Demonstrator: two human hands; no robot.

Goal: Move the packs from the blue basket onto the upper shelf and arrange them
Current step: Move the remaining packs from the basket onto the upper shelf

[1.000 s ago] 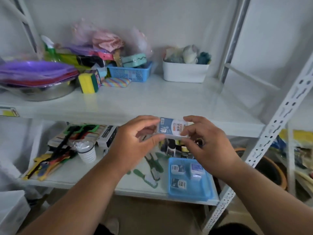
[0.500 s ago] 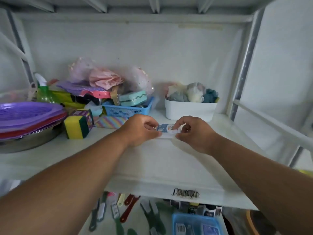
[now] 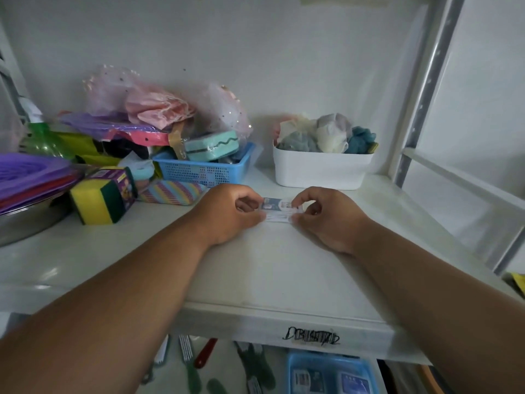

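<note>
Reaching over the front edge of the upper shelf (image 3: 284,280), both of the person's bare forearms extend to the middle of the white shelf surface. The left hand (image 3: 227,214) pinches the left end of a small pack (image 3: 277,205) between thumb and fingers; the right hand (image 3: 326,217) pinches the right end in the same way. The pack shows a blue and white printed face and is held low at the shelf surface, with a white strip visible along its lower edge; whether it rests fully on the shelf cannot be determined.

Behind the hands, a white bin (image 3: 321,172) holding pale and blue bath puffs stands at the rear right of the shelf. A perforated blue tray (image 3: 204,172) stands at the rear centre, loaded with a teal case and other items. A striped multicoloured pouch (image 3: 173,191) lies just in front of that tray, near the left hand. A yellow and green sponge pack (image 3: 99,200) sits further left, beside purple plates stacked on a metal bowl (image 3: 25,223).

Below the shelf edge, on the lower level, the blue basket (image 3: 329,373) is partly visible and contains at least two more packs. Assorted handled utensils lie to its left.
</note>
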